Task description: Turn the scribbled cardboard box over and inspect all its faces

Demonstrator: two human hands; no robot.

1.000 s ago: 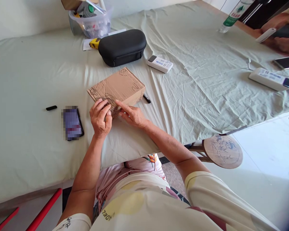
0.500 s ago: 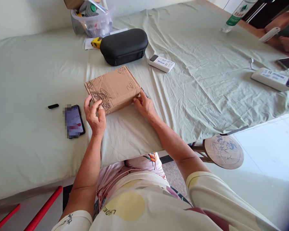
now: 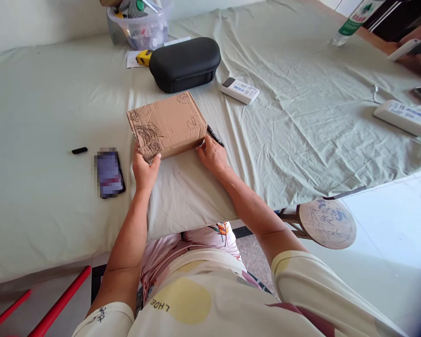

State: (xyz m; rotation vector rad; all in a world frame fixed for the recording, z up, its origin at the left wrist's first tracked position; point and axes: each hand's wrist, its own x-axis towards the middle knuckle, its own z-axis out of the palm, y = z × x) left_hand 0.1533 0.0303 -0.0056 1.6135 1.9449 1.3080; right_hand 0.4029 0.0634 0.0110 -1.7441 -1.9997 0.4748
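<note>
A brown cardboard box point(image 3: 173, 119) with black scribbles on its top lies on the cloth-covered table in front of me. Its near left corner is in the grip of my left hand point(image 3: 145, 169), thumb on the near edge and the other fingers partly hidden along the left side. My right hand point(image 3: 213, 154) holds the near right corner, fingers curled low against it. A black marker pen point(image 3: 215, 135) lies by the box's right side, just beyond my right hand. To the left are a small black pen cap point(image 3: 79, 150) and a smartphone point(image 3: 110, 173).
Behind the box sit a black zip case point(image 3: 185, 64), a yellow tape measure point(image 3: 144, 57) and a plastic basket point(image 3: 140, 28) of odds and ends. White devices point(image 3: 240, 90) and a water bottle point(image 3: 354, 23) stand rightward. Another person's hand point(image 3: 412, 40) shows at far right.
My left hand has gone from resting its fingers on the box top to gripping its left corner. The right hand has shifted slightly down, showing more of the marker pen.
</note>
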